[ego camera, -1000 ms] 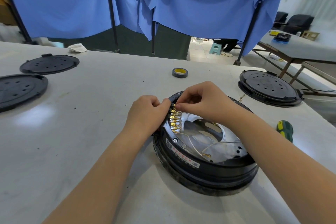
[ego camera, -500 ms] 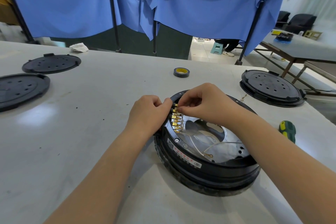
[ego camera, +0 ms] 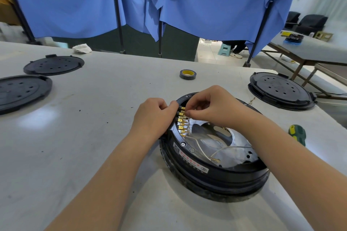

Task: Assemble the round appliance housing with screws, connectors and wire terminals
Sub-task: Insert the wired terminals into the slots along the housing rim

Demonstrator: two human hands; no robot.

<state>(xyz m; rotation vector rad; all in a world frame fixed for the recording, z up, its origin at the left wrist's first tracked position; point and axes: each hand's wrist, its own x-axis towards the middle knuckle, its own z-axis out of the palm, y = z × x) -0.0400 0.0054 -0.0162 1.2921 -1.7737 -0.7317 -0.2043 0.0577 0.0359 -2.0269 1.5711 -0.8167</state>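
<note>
Little has changed since a second ago. Your hands have stayed at the far left rim of the round housing [ego camera: 216,170], and the housing sits on the same spot of the white table [ego camera: 78,155]. Your right hand [ego camera: 212,107] has dropped slightly along the row of gold terminals [ego camera: 181,124]: its fingertips were at the top of the row before, and now they sit a notch lower, beside the second or third one. Your left hand [ego camera: 153,116] has barely shifted.

Left hand: fingers curled, knuckles up, thumb side pressed against the outside of the housing rim. It grips the rim edge; what the fingertips touch is hidden.

Right hand: reaches over the rim from the right, wrist above the silver inner plate [ego camera: 221,142]. Thumb and forefinger are pinched together at the top of the terminal row. Whether they hold a terminal or only its wire, you cannot tell from here. The other fingers are curled in.

The housing lies open side up, near the middle of the table, just ahead of you. A loose white wire [ego camera: 223,151] with a ring end lies across the plate.

Around it: two black lids [ego camera: 54,65] far left, another lid [ego camera: 279,90] far right, a tape roll [ego camera: 187,74] beyond your hands, a green and yellow screwdriver handle [ego camera: 297,134] to the right.
</note>
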